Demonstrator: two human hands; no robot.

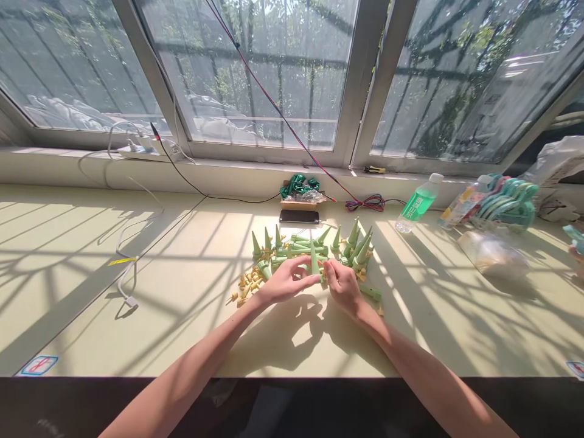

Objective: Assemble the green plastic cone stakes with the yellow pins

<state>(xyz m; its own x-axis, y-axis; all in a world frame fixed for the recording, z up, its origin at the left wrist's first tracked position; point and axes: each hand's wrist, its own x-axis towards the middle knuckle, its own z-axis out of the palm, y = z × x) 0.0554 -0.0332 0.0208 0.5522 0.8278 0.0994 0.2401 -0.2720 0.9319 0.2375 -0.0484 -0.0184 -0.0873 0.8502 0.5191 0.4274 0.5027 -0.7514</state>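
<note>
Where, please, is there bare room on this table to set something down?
Bare: left, between the white cable and the yellow pegs; right, between the green cones and the clear bag. Crowded: around the left hand and right hand, and by the bottles back right.

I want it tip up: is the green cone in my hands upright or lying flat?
Upright: the green cone points tip up, its wide base pinched between left hand and right hand.

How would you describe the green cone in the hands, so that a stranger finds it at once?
Look at the pale table below the windows; a heap of green cones lies at its middle. The cone meant points up between the left hand and the right hand, the only one that fingers grip.
</note>
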